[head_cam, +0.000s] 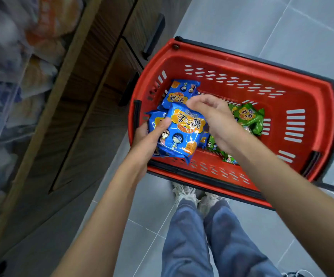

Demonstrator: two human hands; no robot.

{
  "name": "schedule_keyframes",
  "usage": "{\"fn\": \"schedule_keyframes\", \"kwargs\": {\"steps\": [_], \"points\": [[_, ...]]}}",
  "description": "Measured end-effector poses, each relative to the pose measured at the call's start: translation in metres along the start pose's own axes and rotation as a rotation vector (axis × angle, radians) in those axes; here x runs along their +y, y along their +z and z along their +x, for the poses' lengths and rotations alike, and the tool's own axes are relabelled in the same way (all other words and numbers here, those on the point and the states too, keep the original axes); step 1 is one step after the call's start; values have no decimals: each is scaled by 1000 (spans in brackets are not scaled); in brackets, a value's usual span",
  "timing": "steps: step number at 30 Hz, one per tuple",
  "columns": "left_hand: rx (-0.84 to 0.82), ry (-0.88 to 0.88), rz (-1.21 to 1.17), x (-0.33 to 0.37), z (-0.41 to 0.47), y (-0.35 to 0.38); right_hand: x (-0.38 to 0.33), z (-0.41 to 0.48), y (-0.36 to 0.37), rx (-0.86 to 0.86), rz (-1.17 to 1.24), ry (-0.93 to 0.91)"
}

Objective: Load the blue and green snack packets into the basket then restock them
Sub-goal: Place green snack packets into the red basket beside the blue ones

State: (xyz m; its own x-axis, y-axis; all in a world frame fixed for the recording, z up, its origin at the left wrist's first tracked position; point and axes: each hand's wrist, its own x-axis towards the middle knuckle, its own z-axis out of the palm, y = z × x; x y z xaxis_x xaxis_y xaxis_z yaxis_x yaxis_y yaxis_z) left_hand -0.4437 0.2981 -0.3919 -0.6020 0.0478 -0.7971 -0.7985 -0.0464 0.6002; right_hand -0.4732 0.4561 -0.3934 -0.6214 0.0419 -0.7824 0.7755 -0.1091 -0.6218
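The shopping basket (pixel 242 62) is red with a black rim. In it, the blue snack packets (pixel 182 132) carry orange panels and cartoon figures, and the green snack packets (pixel 250 116) on the right carry yellow-orange panels. The floor tiles (pixel 282 27) are pale grey, the left cabinet (pixel 94 108) is dark brown wood grain, and the near jeans (pixel 184 236) are blue.

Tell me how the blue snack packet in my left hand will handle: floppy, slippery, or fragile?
The blue packet looks puffed and creased, so it is probably light and crushable rather than stiff. Its glossy film shows glare, so it may slip; the left hand grips it with the thumb across the front. Its pillow shape should not roll.
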Motion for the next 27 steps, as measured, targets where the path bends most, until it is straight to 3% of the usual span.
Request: {"fn": "schedule_keyframes", "kwargs": {"steps": [2, 5, 9, 12, 14, 17, 21, 27], "points": [[58, -23, -16, -8, -3, 3, 12, -7, -1, 94, 130, 54], [18, -96, -23, -16, -8, 3, 25, -16, 0, 114, 185, 62], [-89, -151, -34, -22, -14, -8, 31, -16, 6, 42, 98, 39], [-64, -132, -84, -21, -9, -17, 27, 3, 10, -6, -57, -6], [-16, -113, -107, -20, -2, -22, 26, 34, 11, 63, -94, -4], [51, -48, -122, -22, 10, -29, 31, 97, 11, 262, -110, 154], [90, 3, -153, -27, 18, -30, 48, 145, 20, 233, -169, 335], [86, 1, -107, -38, 19, -28, 71, 158, 27, 354, -72, 230]]}}
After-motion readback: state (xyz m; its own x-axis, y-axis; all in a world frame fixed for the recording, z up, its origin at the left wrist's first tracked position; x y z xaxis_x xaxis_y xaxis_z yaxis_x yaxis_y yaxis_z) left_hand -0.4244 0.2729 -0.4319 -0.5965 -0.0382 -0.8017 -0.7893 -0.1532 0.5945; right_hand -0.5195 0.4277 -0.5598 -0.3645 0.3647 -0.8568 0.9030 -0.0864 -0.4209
